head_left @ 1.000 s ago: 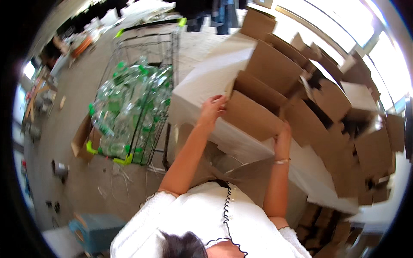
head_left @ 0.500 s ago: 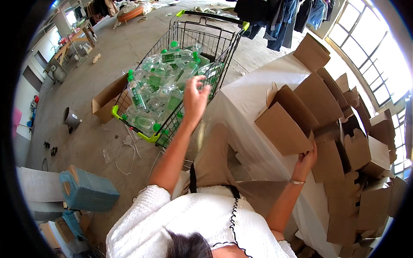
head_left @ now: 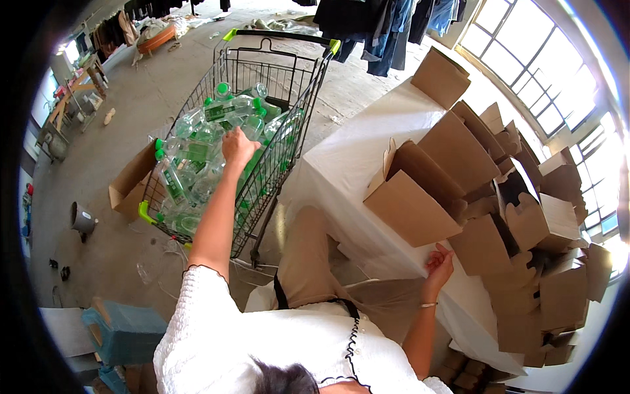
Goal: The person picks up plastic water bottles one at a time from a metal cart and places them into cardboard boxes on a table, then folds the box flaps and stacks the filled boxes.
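Observation:
My left hand (head_left: 239, 147) reaches over the near right side of a black wire shopping cart (head_left: 306, 98) with yellow-green corners. Its fingers are curled down at a heap of clear plastic bottles (head_left: 172, 184) with green caps and green labels; what they hold, if anything, is hidden. My right hand (head_left: 438, 266), palm up with fingers loosely bent and apart, is empty. It rests near the edge of a white-covered table, just below an open brown cardboard box (head_left: 410, 209) that lies tilted on its side.
More open cardboard boxes (head_left: 550, 220) are piled along the white-covered table (head_left: 354, 144) at my right. An open carton (head_left: 128, 184) stands left of the cart. Dark clothes (head_left: 377, 29) hang beyond. A grey bucket (head_left: 82, 218) and a blue-wrapped block (head_left: 128, 331) are at left.
My left hand has moved from above the cart's right edge down onto the bottles, its fingers curling. My right hand has let go of the cardboard box's lower corner. The whole view has shifted.

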`<move>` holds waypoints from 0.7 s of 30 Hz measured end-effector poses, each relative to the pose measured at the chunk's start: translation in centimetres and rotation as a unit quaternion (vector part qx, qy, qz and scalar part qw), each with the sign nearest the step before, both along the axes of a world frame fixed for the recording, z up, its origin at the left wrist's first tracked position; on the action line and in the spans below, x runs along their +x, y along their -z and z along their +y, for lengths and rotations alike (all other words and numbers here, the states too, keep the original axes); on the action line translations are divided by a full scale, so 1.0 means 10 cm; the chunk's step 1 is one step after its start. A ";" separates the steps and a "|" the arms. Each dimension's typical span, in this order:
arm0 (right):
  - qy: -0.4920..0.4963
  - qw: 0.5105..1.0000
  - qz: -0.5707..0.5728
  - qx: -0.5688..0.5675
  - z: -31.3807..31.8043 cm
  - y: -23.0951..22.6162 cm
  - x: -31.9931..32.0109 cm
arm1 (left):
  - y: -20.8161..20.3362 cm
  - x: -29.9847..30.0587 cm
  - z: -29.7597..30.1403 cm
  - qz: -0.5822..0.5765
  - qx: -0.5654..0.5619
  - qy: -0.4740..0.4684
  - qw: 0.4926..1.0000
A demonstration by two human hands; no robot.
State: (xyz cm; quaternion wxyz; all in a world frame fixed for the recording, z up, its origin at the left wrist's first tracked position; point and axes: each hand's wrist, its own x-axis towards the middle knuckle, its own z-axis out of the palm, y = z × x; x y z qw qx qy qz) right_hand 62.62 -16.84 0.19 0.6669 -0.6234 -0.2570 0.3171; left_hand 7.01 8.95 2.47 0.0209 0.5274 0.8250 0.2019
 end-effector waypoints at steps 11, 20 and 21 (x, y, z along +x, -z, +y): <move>-0.001 0.855 -0.503 0.128 -0.06 -1.34 -0.79 | 0.36 -0.35 -0.01 -0.357 0.229 0.040 0.905; -0.047 0.742 -0.666 0.060 0.43 -1.50 -1.05 | 0.16 -0.62 -0.03 -0.726 0.305 0.167 0.594; -0.050 0.742 -0.665 0.060 0.45 -1.47 -1.01 | 0.16 -0.62 -0.01 -0.727 0.300 0.190 0.588</move>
